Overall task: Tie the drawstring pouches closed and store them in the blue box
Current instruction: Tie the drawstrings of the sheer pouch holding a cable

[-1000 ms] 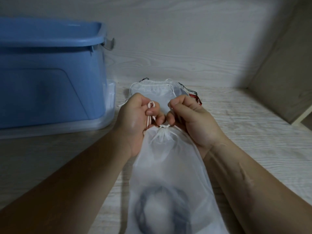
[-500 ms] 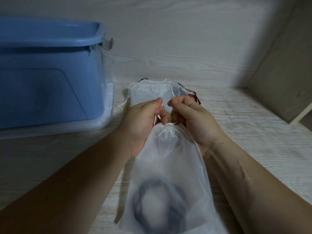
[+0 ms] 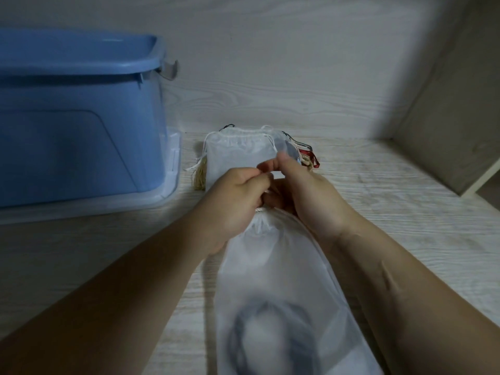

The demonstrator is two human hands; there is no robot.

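A sheer white pouch (image 3: 276,280) holding a dark coil (image 3: 235,336) is lying on the tabletop (image 3: 405,212) below both wrists. The left hand (image 3: 238,201) and right hand (image 3: 305,196) are pinching its drawstring (image 3: 260,210) with curled fingers at the gathered neck. Just beyond them a pile of pouches (image 3: 238,150) is lying, and the blue box (image 3: 81,125) is standing farther left of the left hand.

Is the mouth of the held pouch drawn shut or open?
Shut: the pouch neck is gathered tight below the left hand and right hand, which pinch its cord. Knot finished or not: cannot tell.
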